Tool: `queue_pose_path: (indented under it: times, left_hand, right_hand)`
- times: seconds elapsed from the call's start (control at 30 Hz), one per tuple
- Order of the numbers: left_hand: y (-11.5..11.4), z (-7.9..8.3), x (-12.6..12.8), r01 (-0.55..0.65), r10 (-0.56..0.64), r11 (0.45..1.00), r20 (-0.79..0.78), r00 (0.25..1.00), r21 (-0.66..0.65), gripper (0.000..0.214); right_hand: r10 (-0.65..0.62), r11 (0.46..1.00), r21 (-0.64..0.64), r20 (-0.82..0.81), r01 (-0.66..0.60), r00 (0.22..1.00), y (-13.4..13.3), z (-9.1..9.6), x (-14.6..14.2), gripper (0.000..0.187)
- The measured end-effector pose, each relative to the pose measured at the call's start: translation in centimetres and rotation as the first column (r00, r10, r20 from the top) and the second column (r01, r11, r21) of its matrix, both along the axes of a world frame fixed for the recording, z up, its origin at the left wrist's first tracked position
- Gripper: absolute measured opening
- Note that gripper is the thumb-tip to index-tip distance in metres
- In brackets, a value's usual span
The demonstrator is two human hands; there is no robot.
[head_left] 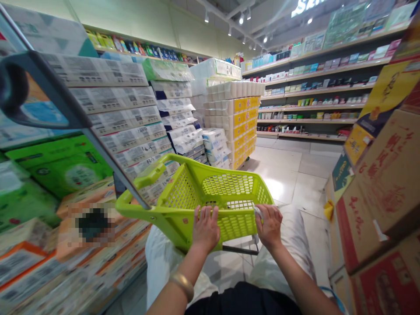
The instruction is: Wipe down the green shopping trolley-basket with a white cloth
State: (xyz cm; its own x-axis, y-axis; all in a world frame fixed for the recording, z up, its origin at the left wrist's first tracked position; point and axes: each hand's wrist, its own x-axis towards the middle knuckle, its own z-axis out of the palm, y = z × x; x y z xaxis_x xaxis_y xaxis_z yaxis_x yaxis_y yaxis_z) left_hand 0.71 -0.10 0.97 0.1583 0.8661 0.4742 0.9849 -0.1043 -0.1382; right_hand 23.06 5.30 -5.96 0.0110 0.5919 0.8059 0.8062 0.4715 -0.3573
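Observation:
A lime-green rolling shopping basket [229, 175] with perforated walls stands in front of me between my knees. Nothing shows inside it. My left hand [206, 227] is closed over the near rim, its fingers hooked to the inside. At the right end of the same rim, my right hand [269, 225] is closed on a small white piece [258, 211], pressed against the basket; it looks like cloth or tissue, mostly hidden by the fingers. The basket's long grey pull handle [111, 162] slants up to the left, ending in a dark grip [49, 94].
Stacked tissue packs [131, 105] and blurred cartons [108, 245] crowd the left. Yellow-sided paper roll packs [244, 127] stand farther ahead. Cardboard boxes [387, 175] line the right. Product shelves [315, 96] fill the back, beyond the tiled floor [288, 168].

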Motion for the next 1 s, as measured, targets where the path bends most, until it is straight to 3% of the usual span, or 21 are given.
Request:
queue_pose_path:
  times: [0.43, 0.6, 0.77, 0.87, 1.0]
  left_hand:
    - [-1.2, -0.4, 0.0, 0.054, -0.055, 0.998, 0.029, 0.998, 0.044, 0.051]
    - [-1.4, -0.6, 0.1, 0.075, -0.079, 0.993, 0.05, 0.996, 0.088, 0.05]
    - [-1.0, -0.5, -0.3, 0.102, -0.106, 0.991, 0.043, 0.993, 0.091, 0.049]
    - [-0.8, -0.5, -0.8, 0.137, -0.139, 0.988, 0.034, 0.99, 0.07, 0.051]
    - [-0.5, -0.4, -1.4, 0.151, -0.153, 0.987, 0.046, 0.987, 0.045, 0.051]
  right_hand:
    - [-0.02, 0.99, -0.135, 0.115, 0.035, 0.993, -3.7, 1.8, 1.1, 0.025]
    - [0.175, 0.959, -0.262, 0.253, -0.106, 0.951, -4.7, 4.6, -2.9, 0.024]
    - [0.297, 0.902, -0.404, 0.316, -0.155, 0.901, -4.4, 7.6, -6.4, 0.024]
    - [0.366, 0.858, -0.479, 0.313, -0.187, 0.876, -4.0, 8.1, -5.1, 0.026]
    - [0.336, 0.837, -0.532, 0.316, -0.127, 0.887, -3.9, 7.3, -0.9, 0.028]
